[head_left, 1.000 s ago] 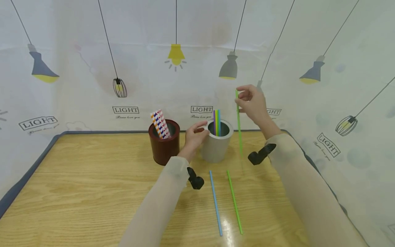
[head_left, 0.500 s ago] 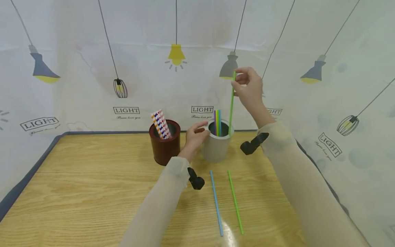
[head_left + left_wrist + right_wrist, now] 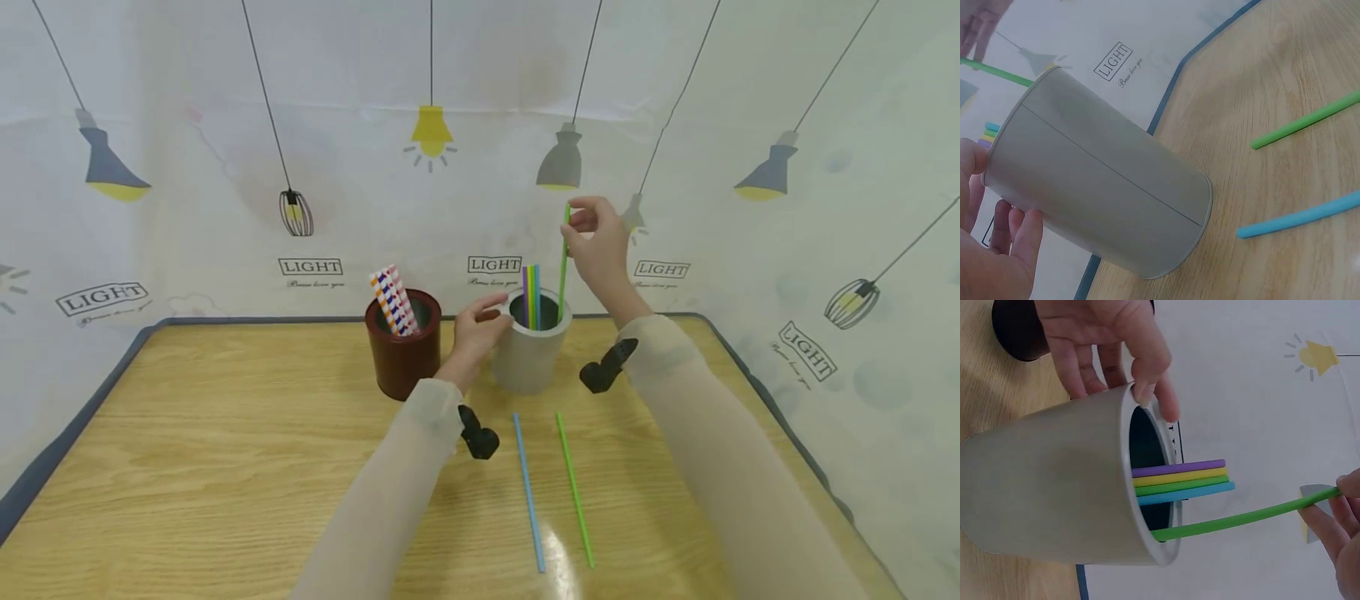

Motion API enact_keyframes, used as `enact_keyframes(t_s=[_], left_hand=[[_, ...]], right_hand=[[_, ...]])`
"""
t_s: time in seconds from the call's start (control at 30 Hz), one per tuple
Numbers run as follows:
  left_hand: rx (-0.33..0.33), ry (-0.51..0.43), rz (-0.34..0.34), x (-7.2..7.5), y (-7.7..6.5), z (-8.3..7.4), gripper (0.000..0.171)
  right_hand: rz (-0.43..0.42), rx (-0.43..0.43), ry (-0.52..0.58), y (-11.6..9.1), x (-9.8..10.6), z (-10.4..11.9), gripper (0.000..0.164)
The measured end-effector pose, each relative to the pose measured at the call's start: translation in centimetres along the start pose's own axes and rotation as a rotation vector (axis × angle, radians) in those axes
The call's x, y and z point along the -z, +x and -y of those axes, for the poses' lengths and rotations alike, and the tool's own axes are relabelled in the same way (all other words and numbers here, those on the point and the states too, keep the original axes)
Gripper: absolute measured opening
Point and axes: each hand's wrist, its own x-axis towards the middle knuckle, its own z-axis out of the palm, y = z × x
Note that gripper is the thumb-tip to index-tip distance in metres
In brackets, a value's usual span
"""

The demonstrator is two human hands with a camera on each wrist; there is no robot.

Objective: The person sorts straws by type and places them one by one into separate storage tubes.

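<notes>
My right hand [image 3: 600,242] pinches a green straw [image 3: 564,279] near its top. The straw's lower end is inside the grey cup [image 3: 523,358], at the right side of the opening; its tip is hidden. Purple, yellow, green and blue straws [image 3: 1182,481] lean together in that cup. My left hand [image 3: 477,337] holds the cup's left side, thumb and forefinger at the rim [image 3: 1125,425]. Nearer to me, a blue straw [image 3: 528,492] and another green straw [image 3: 576,492] lie apart on the wooden table [image 3: 225,467].
A dark red cup [image 3: 405,362] with several patterned straws [image 3: 393,300] stands to the left of my left hand. Behind the table's dark edge [image 3: 322,319] hangs a backdrop [image 3: 360,167] printed with lamps.
My right hand has carried the green straw up and leftward over the grey cup, then lowered its end inside. My left hand has stayed at the rim.
</notes>
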Motion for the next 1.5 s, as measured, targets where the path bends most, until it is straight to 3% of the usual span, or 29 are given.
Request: enact_keyframes(t_s=[0.53,0.93,1.5], left_hand=[[0.002,-0.017,0.013,-0.1,-0.2,-0.1,0.037],[0.02,-0.011,0.005,-0.1,-0.1,-0.1,0.037],[0.019,-0.025,0.014,0.0,0.1,0.0,0.038]], right_hand=[[0.11,-0.092,-0.063,-1.8,-1.0,-3.8,0.034],[0.155,-0.102,-0.15,-2.3,-1.9,-5.2,0.033],[0.241,-0.116,-0.151,-2.9,-2.1,-6.0,0.031]])
